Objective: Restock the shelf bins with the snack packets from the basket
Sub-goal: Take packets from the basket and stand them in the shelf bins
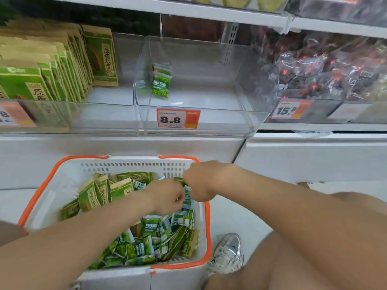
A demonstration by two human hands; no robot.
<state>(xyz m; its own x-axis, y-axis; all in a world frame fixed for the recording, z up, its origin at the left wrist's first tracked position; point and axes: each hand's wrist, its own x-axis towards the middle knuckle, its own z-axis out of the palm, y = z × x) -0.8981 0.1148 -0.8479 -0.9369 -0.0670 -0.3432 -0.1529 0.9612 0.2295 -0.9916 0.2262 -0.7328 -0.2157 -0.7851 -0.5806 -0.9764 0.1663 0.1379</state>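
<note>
Snack packets (146,243): heaped in near basket (207,227)
Right grip (199,182): pinching one packet (180,181)
Left grip (167,197): curled, hold unclear
Far bin (188,114): few packets inside; pouches (62,59) left

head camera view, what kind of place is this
Likely a shop aisle: clear plastic shelf bins, an orange-and-white price tag reading 8.8, and a white plastic basket with orange handles full of green snack packets.

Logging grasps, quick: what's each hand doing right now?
Left hand: grips small green packets in the basket.
Right hand: grips another green packet.
</note>
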